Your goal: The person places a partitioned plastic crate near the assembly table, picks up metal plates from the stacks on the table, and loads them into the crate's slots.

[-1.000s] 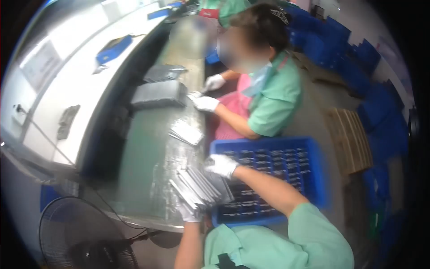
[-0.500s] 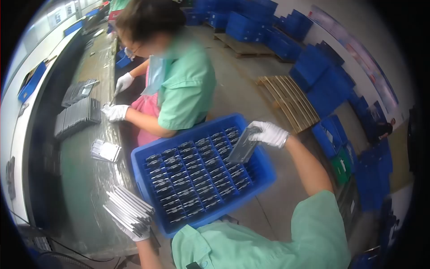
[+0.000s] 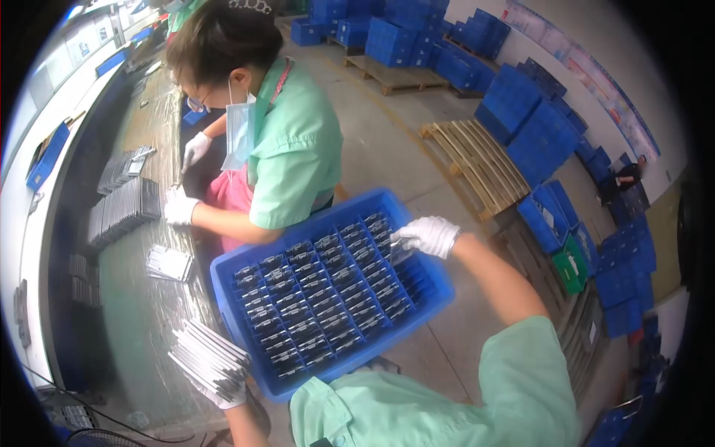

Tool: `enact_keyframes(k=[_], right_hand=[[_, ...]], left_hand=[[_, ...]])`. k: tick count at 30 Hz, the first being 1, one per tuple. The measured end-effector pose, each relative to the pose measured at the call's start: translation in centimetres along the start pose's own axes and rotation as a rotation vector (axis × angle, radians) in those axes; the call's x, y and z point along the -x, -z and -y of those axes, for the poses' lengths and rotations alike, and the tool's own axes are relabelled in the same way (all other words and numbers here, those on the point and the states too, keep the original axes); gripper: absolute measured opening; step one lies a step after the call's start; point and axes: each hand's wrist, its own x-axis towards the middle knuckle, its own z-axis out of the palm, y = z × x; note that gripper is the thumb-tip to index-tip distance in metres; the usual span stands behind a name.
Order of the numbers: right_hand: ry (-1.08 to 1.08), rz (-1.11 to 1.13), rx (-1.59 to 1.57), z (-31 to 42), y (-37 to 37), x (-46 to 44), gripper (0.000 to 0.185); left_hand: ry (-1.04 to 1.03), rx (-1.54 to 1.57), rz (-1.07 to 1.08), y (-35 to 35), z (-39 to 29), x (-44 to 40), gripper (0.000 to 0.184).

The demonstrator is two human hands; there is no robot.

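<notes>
My left hand [image 3: 222,393], in a white glove, is closed around a fanned stack of thin flat panels [image 3: 207,357], seen edge-on beside the bench. My gloved right hand [image 3: 430,237] pinches a thin flat panel [image 3: 402,254] at the right side of a blue crate [image 3: 222,294]. The panel's lower part is hidden among the slots, and its kind is not clear. Blue dividers split the crate into rows, most holding upright dark panels with shiny edges [image 3: 313,287]. The rightmost row shows open slots.
A co-worker [image 3: 298,149] in a green shirt stands close beyond the crate, gloved hands at the bench [image 3: 126,320]. Stacked panels [image 3: 126,208] and a small pile of light panels [image 3: 169,263] lie there. Wooden pallets [image 3: 477,160] and blue crates [image 3: 529,119] stand right.
My right hand has lowered the panel into the crate's right side, so less of it shows. My left hand still holds its stack. The view has shifted slightly.
</notes>
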Motion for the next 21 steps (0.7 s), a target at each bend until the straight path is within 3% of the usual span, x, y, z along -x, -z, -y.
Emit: enact_keyframes(k=[3, 4, 6, 7, 9, 12, 15, 21], right_hand=[[0.022, 0.009, -0.017, 0.3, 0.2, -0.6, 0.029], [0.042, -0.012, -0.090, -0.2, -0.1, -0.8, 0.029], [0.080, -0.054, -0.239, -1.7, -0.8, -0.9, 0.029], [0.054, -0.072, -0.280, -2.1, -0.7, -0.7, 0.029], [0.003, -0.108, -0.361, -2.8, -0.7, -0.4, 0.029], [-0.039, -0.028, -0.460, -4.6, -1.3, -0.3, 0.030], [-0.132, -0.005, -0.581, -5.3, -1.5, 0.7, 0.030], [-0.195, -0.001, -0.722, -4.6, 0.4, 3.1, 0.026]], left_hand=[[-0.009, -0.055, 0.026, -1.1, -0.6, 0.5, 0.045], [0.021, 0.096, 0.002, -1.4, -0.8, 0.5, 0.048], [-0.050, -0.269, 0.001, -2.1, -0.9, 0.9, 0.052], [-0.148, -0.785, 0.027, -2.4, -0.7, 1.1, 0.052], [-0.189, -1.003, 0.054, -2.9, -0.8, 1.3, 0.049], [-0.044, -0.226, -0.003, -1.2, -0.5, 0.5, 0.042], [0.031, 0.190, -0.090, 2.0, 0.6, -0.7, 0.037], [0.030, 0.120, -0.058, -0.6, -0.6, 0.3, 0.056]])
